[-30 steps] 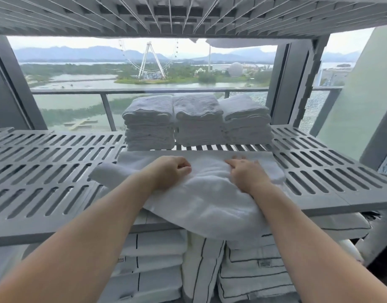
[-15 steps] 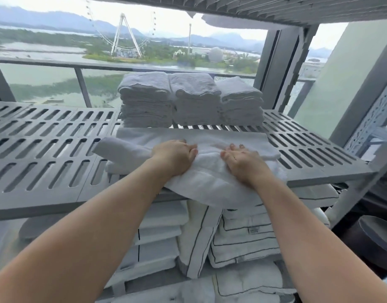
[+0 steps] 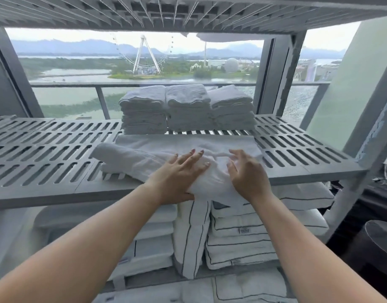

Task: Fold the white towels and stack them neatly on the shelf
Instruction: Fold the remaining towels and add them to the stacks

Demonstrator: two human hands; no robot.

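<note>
Grey slatted shelf [image 3: 46,154] runs under both sets of fingers. Black-piped white cushions [image 3: 238,232] are packed on the tier below them. Three stacks of folded towels [image 3: 188,108] sit in a row just beyond the fingertips. Half-folded white towel [image 3: 144,156] lies directly under the fingers, front edge drooping off the shelf. Left hand [image 3: 179,173]: fingers spread, flat on cloth. Right hand [image 3: 247,173]: fingers spread, slightly bent, tips touching cloth.

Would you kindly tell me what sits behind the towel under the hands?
Three stacks of folded towels stand behind the towel on the shelf; shelf space behind them is covered.
</note>
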